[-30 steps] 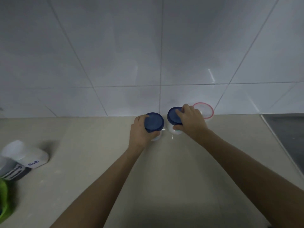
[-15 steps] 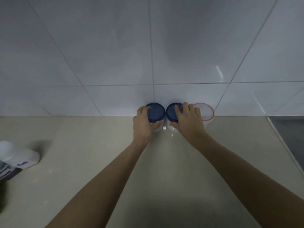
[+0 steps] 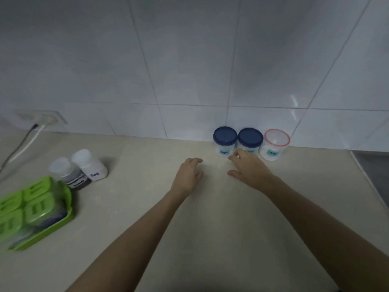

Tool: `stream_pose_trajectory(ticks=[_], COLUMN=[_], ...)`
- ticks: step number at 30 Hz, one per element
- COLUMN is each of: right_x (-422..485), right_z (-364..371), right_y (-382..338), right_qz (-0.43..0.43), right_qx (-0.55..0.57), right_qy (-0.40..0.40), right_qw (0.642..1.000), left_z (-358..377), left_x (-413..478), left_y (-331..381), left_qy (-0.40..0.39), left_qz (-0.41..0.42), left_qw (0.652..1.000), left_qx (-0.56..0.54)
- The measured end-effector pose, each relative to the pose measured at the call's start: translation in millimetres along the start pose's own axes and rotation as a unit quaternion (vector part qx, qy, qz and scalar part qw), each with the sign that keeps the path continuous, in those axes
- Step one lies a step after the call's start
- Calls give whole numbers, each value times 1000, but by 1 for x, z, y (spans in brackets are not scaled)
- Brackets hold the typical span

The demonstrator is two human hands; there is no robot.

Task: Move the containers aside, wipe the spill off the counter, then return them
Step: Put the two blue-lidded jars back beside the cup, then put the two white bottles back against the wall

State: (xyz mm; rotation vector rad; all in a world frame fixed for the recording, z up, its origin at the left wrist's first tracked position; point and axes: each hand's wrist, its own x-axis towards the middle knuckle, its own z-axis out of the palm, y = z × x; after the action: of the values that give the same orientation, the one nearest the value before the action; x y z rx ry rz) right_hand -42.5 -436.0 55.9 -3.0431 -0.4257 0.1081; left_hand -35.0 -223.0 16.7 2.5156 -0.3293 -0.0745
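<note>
Three small jars stand in a row against the tiled wall: a left blue-lidded jar (image 3: 224,140), a second blue-lidded jar (image 3: 250,139) touching it, and a clear jar with a red rim (image 3: 275,144) on the right. My left hand (image 3: 188,175) hovers over the beige counter (image 3: 147,186), fingers spread, holding nothing, a short way in front and left of the jars. My right hand (image 3: 249,171) is open too, its fingertips just in front of the second blue jar, partly covering its label.
At the left stand two white-capped shakers (image 3: 88,165) and a green tray (image 3: 42,211) of green-lidded boxes. A wall socket (image 3: 40,118) with cables sits at the far left. A dark surface (image 3: 374,171) borders the counter on the right.
Both hands have let go of the blue-lidded jars, which stand against the wall, and have pulled back toward me. The view has shifted left, showing the tray and shakers.
</note>
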Motion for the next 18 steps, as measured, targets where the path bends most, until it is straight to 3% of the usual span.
stream_pose_trajectory(ticks=[10,14,18], right_x=[14,50,91], right_z=[19,11,0], right_y=[-126,-195,-262], right_qz=[-129,-168,-211], right_qx=[10,31,41], right_qy=[-64,-50,-9], right_qw=[989,984,977], left_z=[-106,-155,-206], left_x=[-85,-109,-121], left_y=[-99,-147,-198], left_qy=[31,29,92], left_qz=[-44,-27,-41], left_qw=[995,990,978], left_qx=[79,138,184])
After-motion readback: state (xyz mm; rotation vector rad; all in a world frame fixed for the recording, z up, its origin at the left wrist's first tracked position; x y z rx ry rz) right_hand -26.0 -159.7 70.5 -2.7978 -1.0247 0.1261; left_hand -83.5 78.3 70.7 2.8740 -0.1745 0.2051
